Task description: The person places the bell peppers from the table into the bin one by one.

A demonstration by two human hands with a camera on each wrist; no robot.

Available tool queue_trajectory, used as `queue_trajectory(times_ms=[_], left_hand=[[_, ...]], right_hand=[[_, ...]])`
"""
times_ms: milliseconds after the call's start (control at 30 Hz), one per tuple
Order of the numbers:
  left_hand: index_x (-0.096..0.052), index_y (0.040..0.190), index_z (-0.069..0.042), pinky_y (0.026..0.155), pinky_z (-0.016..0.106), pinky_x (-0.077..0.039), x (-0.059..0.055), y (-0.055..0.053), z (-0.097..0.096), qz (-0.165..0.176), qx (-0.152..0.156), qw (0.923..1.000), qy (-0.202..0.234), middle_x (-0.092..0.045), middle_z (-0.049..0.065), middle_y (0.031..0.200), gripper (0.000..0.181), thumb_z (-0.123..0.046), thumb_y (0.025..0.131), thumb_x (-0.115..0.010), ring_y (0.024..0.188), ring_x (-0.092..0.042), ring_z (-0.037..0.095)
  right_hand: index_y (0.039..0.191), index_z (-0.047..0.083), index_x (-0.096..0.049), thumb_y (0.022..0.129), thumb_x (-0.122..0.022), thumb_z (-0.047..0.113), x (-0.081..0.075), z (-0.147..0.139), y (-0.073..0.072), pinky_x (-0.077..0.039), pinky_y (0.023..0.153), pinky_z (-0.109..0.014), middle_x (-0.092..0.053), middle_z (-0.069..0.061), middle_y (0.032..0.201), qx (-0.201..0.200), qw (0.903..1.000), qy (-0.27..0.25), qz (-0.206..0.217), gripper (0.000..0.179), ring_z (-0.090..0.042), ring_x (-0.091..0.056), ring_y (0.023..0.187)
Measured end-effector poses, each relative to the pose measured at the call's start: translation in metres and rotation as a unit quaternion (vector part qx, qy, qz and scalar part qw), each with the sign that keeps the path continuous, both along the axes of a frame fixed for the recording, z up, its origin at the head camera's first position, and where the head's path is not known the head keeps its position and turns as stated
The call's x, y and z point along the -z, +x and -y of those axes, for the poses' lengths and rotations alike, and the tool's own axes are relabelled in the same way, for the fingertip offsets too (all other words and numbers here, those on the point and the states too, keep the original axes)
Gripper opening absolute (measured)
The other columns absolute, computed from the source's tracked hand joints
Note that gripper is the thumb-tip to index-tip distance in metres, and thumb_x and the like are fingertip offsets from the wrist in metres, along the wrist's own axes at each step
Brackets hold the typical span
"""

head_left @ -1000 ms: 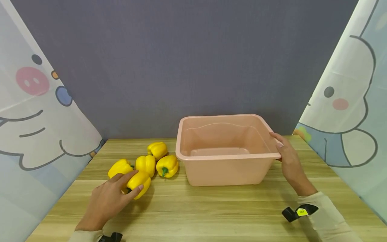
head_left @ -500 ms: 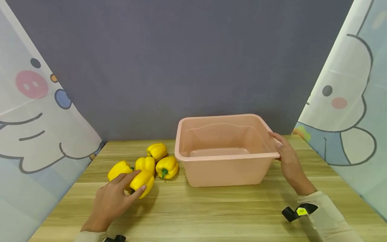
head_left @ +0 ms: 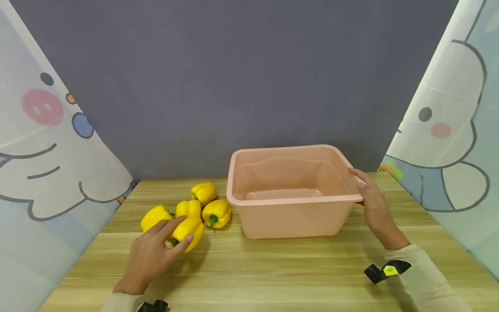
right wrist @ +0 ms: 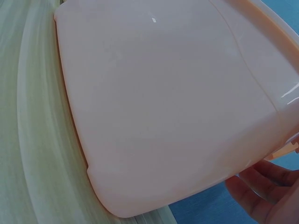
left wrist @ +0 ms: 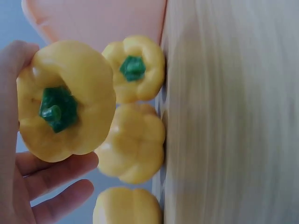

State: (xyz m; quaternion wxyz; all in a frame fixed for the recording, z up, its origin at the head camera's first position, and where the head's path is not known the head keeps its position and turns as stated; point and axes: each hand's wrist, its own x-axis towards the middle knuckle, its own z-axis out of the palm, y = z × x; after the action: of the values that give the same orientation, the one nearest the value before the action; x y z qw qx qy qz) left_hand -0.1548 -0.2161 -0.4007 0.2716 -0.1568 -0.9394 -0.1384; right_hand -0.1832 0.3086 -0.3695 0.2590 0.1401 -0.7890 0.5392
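Observation:
My left hand (head_left: 150, 255) holds a yellow bell pepper (head_left: 189, 233) between thumb and fingers, its green stem end turned towards the wrist. In the left wrist view this bell pepper (left wrist: 91, 70) is raised off the wooden surface. Just behind it lie several more yellow bell peppers (head_left: 217, 213) in a loose cluster. To their right stands a pink plastic tub (head_left: 292, 221) with nothing inside. At the tub's right end my right hand (head_left: 376, 212) grips the rim, thumb on top and the other fingers under it, as the right wrist view shows of the fingers (right wrist: 259, 186).
The wood-grain tabletop (head_left: 265, 273) runs up to a dark grey back panel (head_left: 249, 86). Printed cartoon curtains (head_left: 39, 173) flank the table on both sides. The tub's left end sits close to the nearest loose pepper.
My left hand has carried its bell pepper a little to the right and slightly away from me. The right hand keeps its grip on the tub, and the other peppers stay put.

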Motion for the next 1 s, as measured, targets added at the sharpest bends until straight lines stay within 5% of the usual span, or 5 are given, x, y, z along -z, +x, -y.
queue_trajectory(times_ms=[400,1000], left_hand=[[-0.068,0.128,-0.024,0.046,0.024,-0.036,-0.01,-0.015,-0.018,-0.054,0.047,0.9974,0.01,-0.071,0.002,0.107,0.051,-0.046,0.084,-0.077,0.057,-0.048,0.005],[-0.066,0.133,-0.023,0.05,0.031,-0.041,-0.029,-0.043,-0.043,-0.016,0.046,0.9984,0.029,-0.07,0.004,0.107,0.051,-0.053,0.091,-0.067,0.065,-0.056,0.014]], right_hand=[[0.152,0.005,-0.04,0.11,-0.03,0.025,-0.001,0.0,-0.001,-0.048,0.078,-0.013,-0.047,0.008,0.137,0.0,1.0,-0.003,0.004,0.048,-0.007,-0.055,0.104],[0.151,0.005,-0.042,0.11,-0.03,0.027,0.004,-0.001,-0.002,-0.048,0.077,-0.013,-0.051,0.009,0.132,0.001,1.0,-0.009,-0.003,0.048,-0.007,-0.056,0.1]])
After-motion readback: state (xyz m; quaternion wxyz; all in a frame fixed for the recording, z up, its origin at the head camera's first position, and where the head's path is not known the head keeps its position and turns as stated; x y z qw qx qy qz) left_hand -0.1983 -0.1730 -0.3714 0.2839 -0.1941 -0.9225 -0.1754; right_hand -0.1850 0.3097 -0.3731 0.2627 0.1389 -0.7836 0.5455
